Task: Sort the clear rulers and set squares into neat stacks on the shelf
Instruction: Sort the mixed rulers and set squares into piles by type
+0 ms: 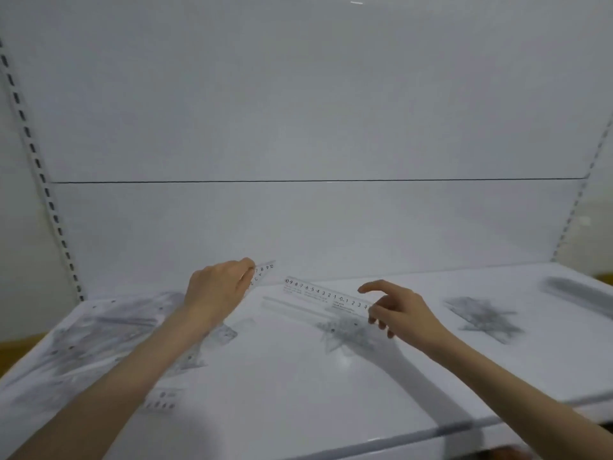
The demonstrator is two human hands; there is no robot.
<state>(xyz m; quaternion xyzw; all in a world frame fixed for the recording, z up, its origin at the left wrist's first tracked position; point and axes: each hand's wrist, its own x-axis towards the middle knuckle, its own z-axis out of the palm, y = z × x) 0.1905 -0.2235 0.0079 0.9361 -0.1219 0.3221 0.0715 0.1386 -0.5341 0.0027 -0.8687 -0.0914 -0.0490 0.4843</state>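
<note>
Right hand [399,312] pinches the right end of the ruler [323,295], index finger raised. Left hand [215,290], just left of the ruler, grips what looks a set square [263,272]. Ruler is held above the shelf [298,393], long axis left-right, left end angled rearward. Judged light, stiff, slick and scratch-prone: hold by the edges

Two bare hands are showing: left hand [215,290], right hand [403,312]. One clear triangular plastic set square [263,273] and one clear straight plastic ruler [325,295] are showing mid-frame. Four blurred heaps of clear pieces are lying across the frame: left heap [86,333], centre heap [345,333], right heap [484,318], far-right heap [577,290]; pieces within uncountable.
</note>
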